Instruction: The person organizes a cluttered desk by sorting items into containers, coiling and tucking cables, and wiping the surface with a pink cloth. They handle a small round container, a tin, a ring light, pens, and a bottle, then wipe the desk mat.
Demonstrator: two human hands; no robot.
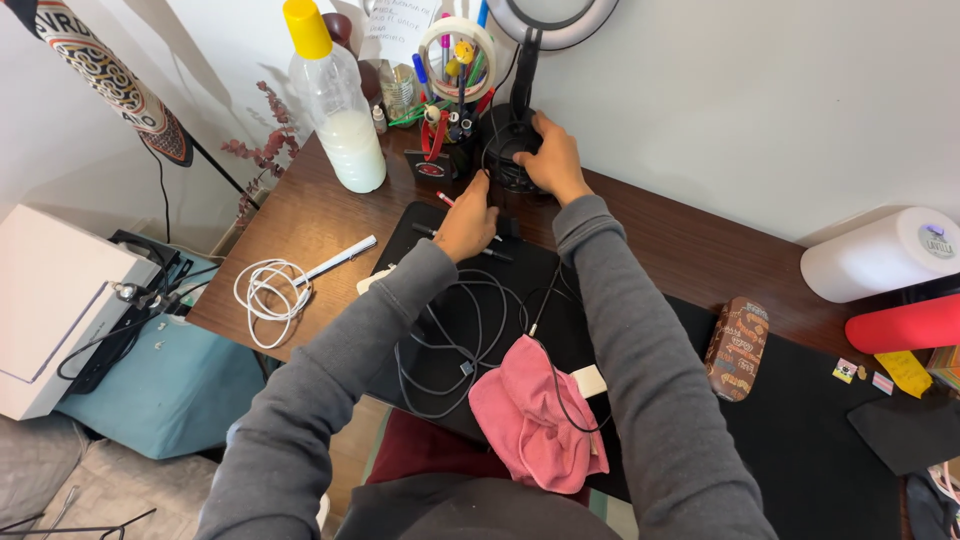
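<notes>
Ring light point(556, 22) is getting cut off by top edge; its base point(505, 150) is sitting partly behind right hand point(550, 158). Left hand point(468, 220) is covering part of a pen point(470, 243); fingertips not showing. Roll point(880, 255) is running off right edge.

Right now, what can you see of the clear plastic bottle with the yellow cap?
The clear plastic bottle with the yellow cap stands upright at the back left of the brown wooden desk, near the wall. White liquid fills about its lower third. The cap is on. Neither hand touches it; a small dropper bottle stands just beside it.
</notes>
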